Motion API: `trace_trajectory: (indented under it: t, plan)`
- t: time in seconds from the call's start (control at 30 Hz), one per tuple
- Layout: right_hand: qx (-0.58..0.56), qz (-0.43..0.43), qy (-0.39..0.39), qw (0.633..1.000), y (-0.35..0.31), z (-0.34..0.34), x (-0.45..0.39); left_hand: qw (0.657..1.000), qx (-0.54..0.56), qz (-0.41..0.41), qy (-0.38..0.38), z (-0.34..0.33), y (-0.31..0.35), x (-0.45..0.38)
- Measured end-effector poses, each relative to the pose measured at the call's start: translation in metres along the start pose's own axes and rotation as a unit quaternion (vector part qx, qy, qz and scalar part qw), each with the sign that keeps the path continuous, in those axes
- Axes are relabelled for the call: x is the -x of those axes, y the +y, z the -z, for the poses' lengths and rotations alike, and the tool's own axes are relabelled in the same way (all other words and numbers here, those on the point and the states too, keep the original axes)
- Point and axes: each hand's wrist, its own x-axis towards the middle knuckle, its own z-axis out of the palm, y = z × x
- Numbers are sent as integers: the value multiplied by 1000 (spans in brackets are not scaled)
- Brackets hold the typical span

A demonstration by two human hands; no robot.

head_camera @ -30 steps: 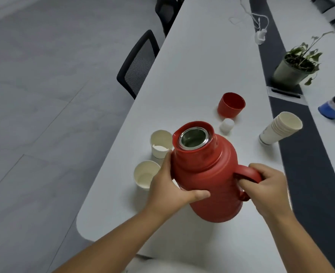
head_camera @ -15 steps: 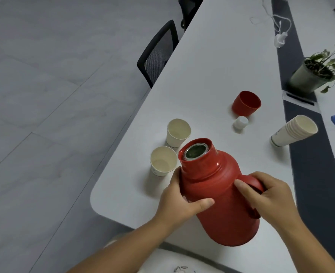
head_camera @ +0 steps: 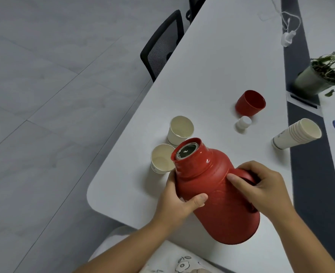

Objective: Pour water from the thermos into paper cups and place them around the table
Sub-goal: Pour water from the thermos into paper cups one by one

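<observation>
White table (head_camera: 211,79) — red thermos (head_camera: 217,196), uncapped, is tilted toward two paper cups (head_camera: 162,160); body is gripped by left hand (head_camera: 177,201), handle by right hand (head_camera: 261,186).

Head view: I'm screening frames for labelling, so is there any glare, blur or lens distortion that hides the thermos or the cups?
Head view: soft, even light, faint shadows; small glare spots on the red plastic thermos shoulder only; its steel mouth reads clearly; the two white paper cups beside it are sharp; wide-angle bending curves the white table edges; the potted plant at the right edge is slightly smeared.
</observation>
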Motion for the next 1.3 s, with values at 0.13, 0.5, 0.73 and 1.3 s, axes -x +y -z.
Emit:
trace_trajectory:
  t: [0.13,0.5,0.73,1.3]
  plan:
    - [4,-7,-10,1000,-5,2,-2,1000,26,2,4,-2,-3,0]
    - [28,-12,-41,999,-15,-2,-7,994,106,9,4,-2,-5,4]
    - [35,-20,-49,998,-14,-5,-7,993,117,15,-1,1,-8,2]
    - [46,-24,-47,998,-17,-8,-7,994,109,14,-2,4,-12,2]
